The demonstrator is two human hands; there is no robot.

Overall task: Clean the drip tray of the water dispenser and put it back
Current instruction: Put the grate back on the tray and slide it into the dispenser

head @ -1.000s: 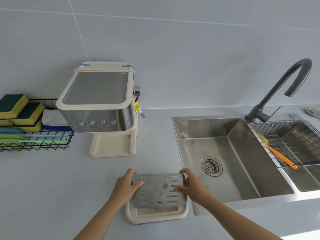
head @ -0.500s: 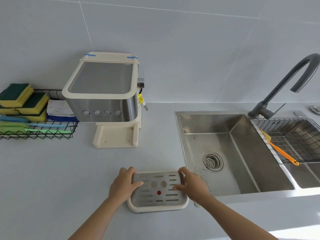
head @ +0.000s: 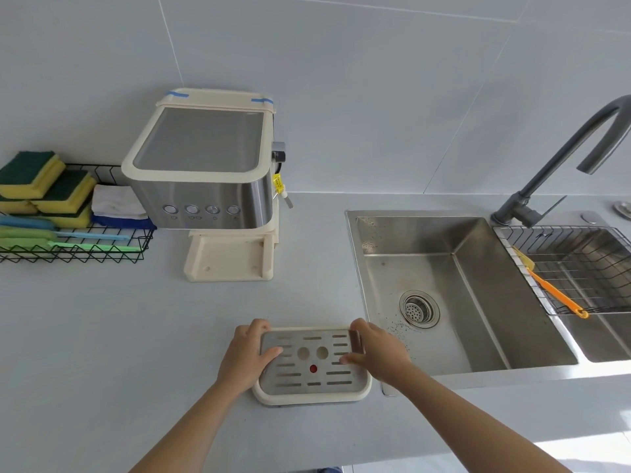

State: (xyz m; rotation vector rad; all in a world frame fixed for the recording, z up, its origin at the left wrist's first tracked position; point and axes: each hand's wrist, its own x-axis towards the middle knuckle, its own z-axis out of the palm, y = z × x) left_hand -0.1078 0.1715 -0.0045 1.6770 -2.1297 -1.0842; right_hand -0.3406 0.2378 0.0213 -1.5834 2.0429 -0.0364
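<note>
The drip tray (head: 312,397) lies flat on the grey surface (head: 102,336), a cream plastic tray with rounded corners. Seated in it is a metal grate (head: 300,377) with rows of slots, two round holes and a red dot. The left hand (head: 244,356) grips its left edge and the right hand (head: 379,353) its right edge. Well apart behind it, the water dispenser (head: 205,165) stands upright by the wall, steel-fronted with cream trim, four round buttons and a cream base (head: 228,261).
</note>
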